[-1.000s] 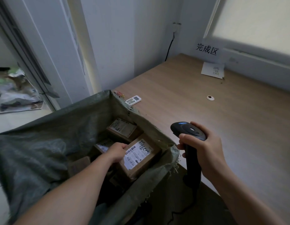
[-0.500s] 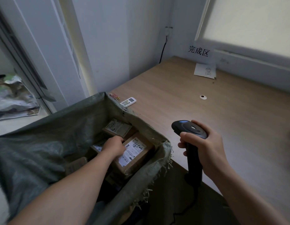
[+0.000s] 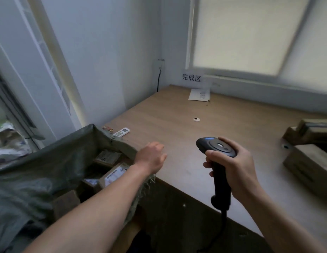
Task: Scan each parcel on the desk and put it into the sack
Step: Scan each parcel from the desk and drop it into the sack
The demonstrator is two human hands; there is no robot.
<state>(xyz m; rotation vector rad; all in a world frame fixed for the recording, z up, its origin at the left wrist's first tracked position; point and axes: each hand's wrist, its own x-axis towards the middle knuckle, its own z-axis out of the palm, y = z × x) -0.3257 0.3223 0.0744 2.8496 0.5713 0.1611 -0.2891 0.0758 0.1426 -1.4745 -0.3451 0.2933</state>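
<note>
Parcels of brown cardboard [image 3: 115, 172] lie in a grey-green woven sack [image 3: 40, 170]; left hand [image 3: 151, 157] hovers relaxed, empty; right hand [image 3: 237, 168] grips a black handheld scanner [image 3: 216, 147].

Left hand [image 3: 150, 157] extends forward, fingers relaxed and empty; right hand [image 3: 237, 168] grips the scanner [image 3: 216, 146] upright.

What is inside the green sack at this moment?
Several labelled cardboard parcels lie inside the sack. The left forearm covers part of one; anything beneath them is hidden.
</note>
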